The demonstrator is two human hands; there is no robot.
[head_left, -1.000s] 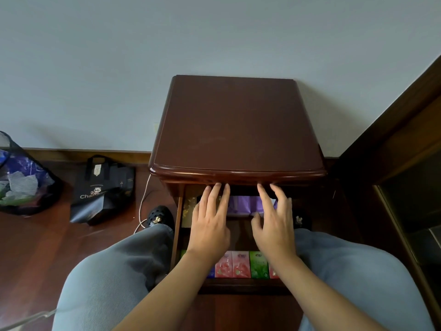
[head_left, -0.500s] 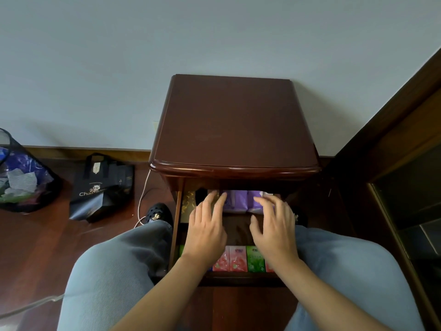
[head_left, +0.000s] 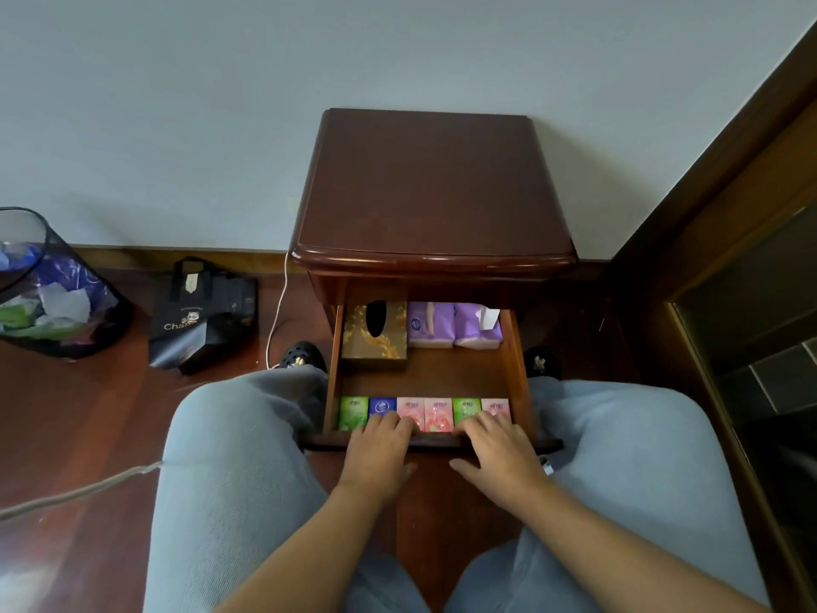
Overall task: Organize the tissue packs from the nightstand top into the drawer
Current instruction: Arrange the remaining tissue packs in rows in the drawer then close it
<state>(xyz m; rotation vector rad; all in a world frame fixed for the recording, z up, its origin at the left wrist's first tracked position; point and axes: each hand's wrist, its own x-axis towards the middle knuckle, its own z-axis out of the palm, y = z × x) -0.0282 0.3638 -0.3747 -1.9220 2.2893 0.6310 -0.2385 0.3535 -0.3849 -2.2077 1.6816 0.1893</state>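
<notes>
The nightstand (head_left: pixel 433 188) has a bare top, and its drawer (head_left: pixel 517 356) stands pulled out. A row of small tissue packs (head_left: pixel 437 413) in green, blue and pink lines the drawer's front wall. Two purple tissue packs (head_left: pixel 451 323) lie at the back right, beside a gold tissue box (head_left: pixel 373 331) at the back left. My left hand (head_left: pixel 378 449) and my right hand (head_left: pixel 502 449) rest over the drawer's front edge. Their fingers lie fairly straight on the small packs, with the thumbs spread outside the front panel.
My knees in grey trousers flank the drawer. A black paper bag (head_left: pixel 199 316) and a mesh waste bin (head_left: pixel 48 289) stand on the wooden floor to the left. A white cable (head_left: pixel 276 311) runs down beside the nightstand. Dark wooden furniture (head_left: pixel 729 267) closes off the right side.
Both hands have drawn back from the purple packs at the drawer's rear to its front edge. The tissue box and purple packs are now uncovered.
</notes>
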